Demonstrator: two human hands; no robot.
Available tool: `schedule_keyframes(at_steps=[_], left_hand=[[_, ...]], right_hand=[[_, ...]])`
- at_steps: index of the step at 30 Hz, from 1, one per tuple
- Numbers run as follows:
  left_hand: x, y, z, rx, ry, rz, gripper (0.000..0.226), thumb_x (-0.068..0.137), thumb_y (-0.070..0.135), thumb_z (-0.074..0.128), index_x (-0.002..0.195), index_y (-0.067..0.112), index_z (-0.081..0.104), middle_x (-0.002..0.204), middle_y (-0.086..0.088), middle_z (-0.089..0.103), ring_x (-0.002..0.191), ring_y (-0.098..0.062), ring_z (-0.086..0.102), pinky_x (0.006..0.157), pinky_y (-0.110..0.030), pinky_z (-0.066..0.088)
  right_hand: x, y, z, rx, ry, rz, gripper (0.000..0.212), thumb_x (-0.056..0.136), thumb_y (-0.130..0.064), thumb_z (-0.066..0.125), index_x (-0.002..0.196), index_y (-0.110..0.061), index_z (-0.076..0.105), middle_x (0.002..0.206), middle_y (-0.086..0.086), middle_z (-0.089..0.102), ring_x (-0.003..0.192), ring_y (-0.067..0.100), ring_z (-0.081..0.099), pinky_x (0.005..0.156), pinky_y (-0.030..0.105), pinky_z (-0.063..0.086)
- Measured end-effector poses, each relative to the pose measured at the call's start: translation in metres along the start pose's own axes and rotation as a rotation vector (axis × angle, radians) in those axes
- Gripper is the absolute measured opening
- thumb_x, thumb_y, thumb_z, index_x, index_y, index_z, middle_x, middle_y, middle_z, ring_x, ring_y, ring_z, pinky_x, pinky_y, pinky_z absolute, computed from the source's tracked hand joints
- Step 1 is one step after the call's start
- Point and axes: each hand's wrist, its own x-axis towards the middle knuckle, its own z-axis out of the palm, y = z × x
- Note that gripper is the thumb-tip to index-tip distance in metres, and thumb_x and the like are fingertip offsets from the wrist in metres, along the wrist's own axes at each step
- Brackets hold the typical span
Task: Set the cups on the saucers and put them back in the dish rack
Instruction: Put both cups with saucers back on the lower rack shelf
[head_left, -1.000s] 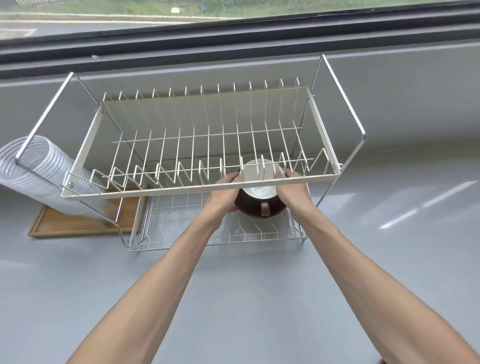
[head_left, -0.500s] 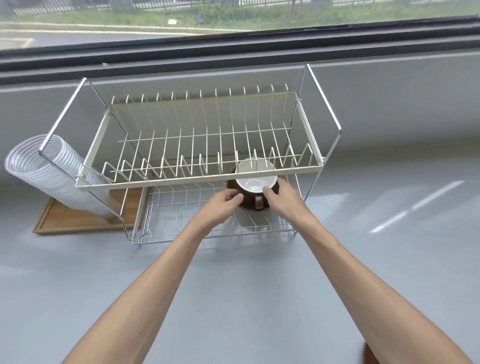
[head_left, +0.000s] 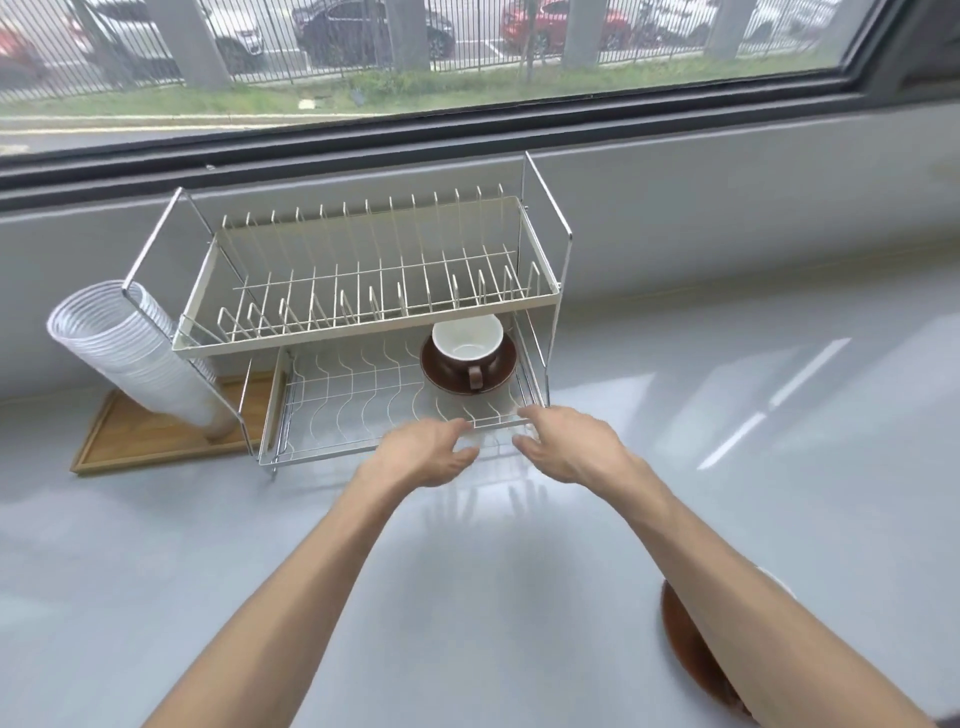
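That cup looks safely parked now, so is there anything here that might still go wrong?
Two things, perhaps. The brown cup with a white inside merely sits on its brown saucer on the wavy wires of the metal dish rack's lower shelf, so a knock to the rack might slide or tip it. Another brown saucer lies on the grey counter, partly hidden under the right forearm; the arm might sweep it. Both the left hand and the right hand are empty.

Brown cup (head_left: 466, 358), white inside
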Motion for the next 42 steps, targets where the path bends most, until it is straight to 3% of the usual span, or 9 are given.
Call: schedule_keyframes(at_steps=[5, 8, 13, 20, 26, 36, 42], left_hand=[[-0.025, 0.03, 0.023, 0.169, 0.098, 0.05, 0.053, 0.103, 0.05, 0.038, 0.152, 0.029, 0.039, 0.15, -0.007, 0.051, 0.135, -0.031, 0.05, 0.103, -0.042, 0.043], [-0.037, 0.048, 0.042, 0.184, 0.224, 0.095, 0.055, 0.102, 0.052, 0.038, 0.152, 0.028, 0.039, 0.15, -0.008, 0.05, 0.137, -0.031, 0.046, 0.108, -0.043, 0.036], [-0.052, 0.08, 0.072, 0.056, 0.354, 0.18, 0.058, 0.103, 0.054, 0.035, 0.154, 0.027, 0.036, 0.156, -0.009, 0.043, 0.144, -0.029, 0.038, 0.113, -0.044, 0.029], [-0.062, 0.125, 0.11, -0.153, 0.368, 0.223, 0.061, 0.103, 0.055, 0.036, 0.158, 0.029, 0.03, 0.164, -0.009, 0.031, 0.152, -0.027, 0.027, 0.122, -0.042, 0.022], [-0.065, 0.161, 0.139, -0.354, 0.256, 0.226, 0.06, 0.102, 0.056, 0.038, 0.156, 0.033, 0.032, 0.164, -0.003, 0.033, 0.153, -0.019, 0.026, 0.122, -0.037, 0.023], [-0.065, 0.188, 0.174, -0.473, 0.004, 0.188, 0.064, 0.099, 0.065, 0.035, 0.156, 0.036, 0.03, 0.165, 0.006, 0.029, 0.151, -0.015, 0.029, 0.12, -0.038, 0.029], [-0.063, 0.195, 0.185, -0.557, -0.079, 0.189, 0.063, 0.1, 0.06, 0.041, 0.155, 0.031, 0.035, 0.162, 0.005, 0.034, 0.146, -0.012, 0.038, 0.114, -0.028, 0.032]], right_hand=[[-0.046, 0.021, 0.013, -0.053, 0.12, 0.018, 0.047, 0.101, -0.04, 0.039, 0.144, -0.02, 0.043, 0.136, 0.008, 0.056, 0.123, 0.032, 0.054, 0.09, 0.042, 0.047], [-0.072, 0.039, 0.02, -0.008, 0.21, 0.043, 0.051, 0.103, -0.043, 0.038, 0.149, -0.023, 0.038, 0.148, 0.004, 0.047, 0.136, 0.027, 0.043, 0.1, 0.042, 0.043], [-0.105, 0.071, 0.038, 0.123, 0.347, 0.134, 0.054, 0.101, -0.049, 0.042, 0.15, -0.026, 0.039, 0.157, 0.003, 0.038, 0.146, 0.021, 0.033, 0.109, 0.041, 0.037], [-0.152, 0.116, 0.072, 0.278, 0.435, 0.334, 0.059, 0.098, -0.055, 0.043, 0.149, -0.026, 0.042, 0.159, 0.003, 0.036, 0.148, 0.019, 0.029, 0.114, 0.038, 0.031], [-0.18, 0.148, 0.091, 0.422, 0.482, 0.502, 0.059, 0.097, -0.057, 0.045, 0.146, -0.025, 0.046, 0.157, 0.003, 0.039, 0.147, 0.019, 0.03, 0.116, 0.038, 0.028], [-0.195, 0.182, 0.126, 0.671, 0.429, 0.625, 0.055, 0.098, -0.06, 0.036, 0.144, -0.032, 0.045, 0.156, -0.001, 0.039, 0.147, 0.018, 0.03, 0.115, 0.04, 0.031], [-0.193, 0.19, 0.137, 0.746, 0.432, 0.6, 0.044, 0.105, -0.042, 0.03, 0.145, -0.031, 0.046, 0.152, 0.0, 0.045, 0.144, 0.017, 0.035, 0.114, 0.038, 0.032]])
